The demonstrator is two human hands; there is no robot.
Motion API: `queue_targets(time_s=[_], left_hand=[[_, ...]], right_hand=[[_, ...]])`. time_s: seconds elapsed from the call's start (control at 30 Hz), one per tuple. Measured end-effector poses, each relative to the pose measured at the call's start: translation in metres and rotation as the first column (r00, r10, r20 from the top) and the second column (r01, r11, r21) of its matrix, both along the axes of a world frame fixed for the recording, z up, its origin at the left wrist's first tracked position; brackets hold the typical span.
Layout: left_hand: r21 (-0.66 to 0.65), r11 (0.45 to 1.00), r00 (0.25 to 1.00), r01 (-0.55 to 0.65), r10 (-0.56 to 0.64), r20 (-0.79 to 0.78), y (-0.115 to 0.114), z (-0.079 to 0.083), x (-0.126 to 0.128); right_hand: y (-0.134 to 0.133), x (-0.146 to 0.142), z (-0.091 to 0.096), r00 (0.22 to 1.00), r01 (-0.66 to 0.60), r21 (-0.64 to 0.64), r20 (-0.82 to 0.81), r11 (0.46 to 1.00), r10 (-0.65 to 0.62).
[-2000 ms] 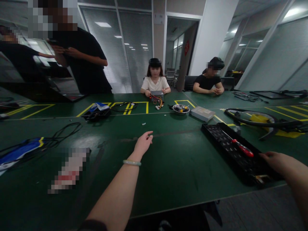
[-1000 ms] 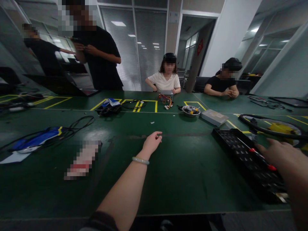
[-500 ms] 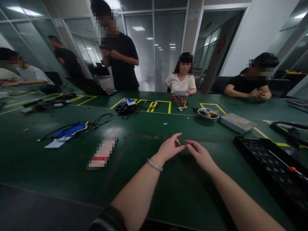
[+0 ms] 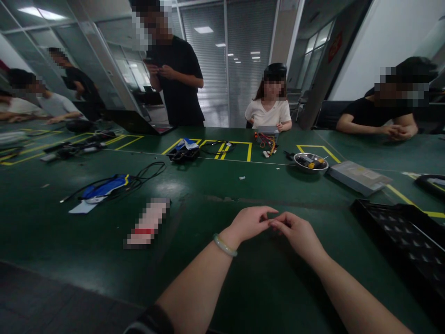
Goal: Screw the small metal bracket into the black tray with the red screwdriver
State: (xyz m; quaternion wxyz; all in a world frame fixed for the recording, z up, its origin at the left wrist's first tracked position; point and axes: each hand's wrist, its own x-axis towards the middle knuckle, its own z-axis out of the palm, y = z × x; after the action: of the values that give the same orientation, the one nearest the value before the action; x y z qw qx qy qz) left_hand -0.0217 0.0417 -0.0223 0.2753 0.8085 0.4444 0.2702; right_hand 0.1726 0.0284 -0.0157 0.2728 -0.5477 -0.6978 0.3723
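My left hand [image 4: 248, 223], with a pale green bangle [image 4: 225, 245] on the wrist, and my right hand [image 4: 297, 233] meet fingertip to fingertip just above the green table [image 4: 194, 218]. Both hands have curled fingers pinched together at the meeting point. Whatever lies between the fingertips is too small to make out. A black slotted tray [image 4: 403, 232] lies to the right of my right hand.
A blurred-out flat item [image 4: 148, 221] lies left of my hands, with a blue-and-white bundle of cables [image 4: 104, 188] beyond it. Farther back stand a metal bowl [image 4: 310, 162], a grey flat box [image 4: 358, 176] and a wired unit [image 4: 266, 137]. Several people sit or stand around the table.
My right hand left the black tray and swung left to meet my left hand. The view turned left, and both hands drew slightly nearer to me.
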Motion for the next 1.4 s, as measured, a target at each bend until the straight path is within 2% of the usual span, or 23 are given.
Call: queue_targets(time_s=[0.17,0.3,0.57,0.67,0.87,1.0,1.07,1.17,1.27,1.33,1.4], left_hand=[[0.022,1.0,1.0,0.0,0.0,-0.011,0.0,0.002,0.0],[0.038,0.999,1.0,0.004,-0.004,-0.016,0.0,0.004,0.0],[0.027,0.999,0.999,0.025,-0.024,-0.046,-0.001,0.006,-0.002],[0.012,0.999,0.999,0.036,-0.035,-0.028,-0.002,0.006,-0.001],[-0.027,0.998,0.999,0.053,-0.053,-0.01,-0.003,0.008,-0.001],[-0.004,0.998,0.998,0.058,-0.058,-0.01,-0.003,0.007,0.001],[0.001,0.998,0.998,0.069,-0.069,-0.007,-0.003,0.006,0.001],[0.007,0.997,0.997,0.074,-0.074,0.027,-0.002,0.005,0.0],[0.017,0.998,0.993,0.053,-0.055,0.101,-0.001,0.005,-0.003],[-0.002,1.0,0.989,0.025,-0.025,0.147,0.0,0.006,-0.004],[-0.035,0.999,0.989,0.0,0.005,0.148,0.0,0.006,-0.004]], right_hand=[[0.001,-0.002,-0.009,0.995,0.008,-0.053,-0.098,0.999,-0.013],[0.006,-0.001,-0.017,0.986,-0.017,-0.036,-0.165,0.999,0.011],[0.001,-0.003,-0.006,0.986,-0.163,-0.049,-0.037,0.985,0.162],[-0.001,-0.004,-0.004,0.987,-0.159,-0.063,0.003,0.985,0.16],[-0.002,-0.005,-0.002,0.993,-0.116,-0.11,-0.02,0.987,0.115],[-0.003,-0.004,-0.002,0.996,-0.075,-0.064,0.037,0.995,0.078],[-0.004,-0.005,-0.002,0.997,-0.072,-0.035,0.012,0.997,0.073],[-0.006,-0.006,-0.002,0.992,-0.116,0.008,-0.044,0.993,0.117],[-0.008,-0.007,0.002,0.99,-0.142,0.084,0.027,0.986,0.141],[-0.01,-0.004,0.009,0.989,-0.108,0.134,0.117,0.985,0.093],[-0.011,0.001,0.021,0.983,-0.031,0.199,0.185,0.979,-0.007]])
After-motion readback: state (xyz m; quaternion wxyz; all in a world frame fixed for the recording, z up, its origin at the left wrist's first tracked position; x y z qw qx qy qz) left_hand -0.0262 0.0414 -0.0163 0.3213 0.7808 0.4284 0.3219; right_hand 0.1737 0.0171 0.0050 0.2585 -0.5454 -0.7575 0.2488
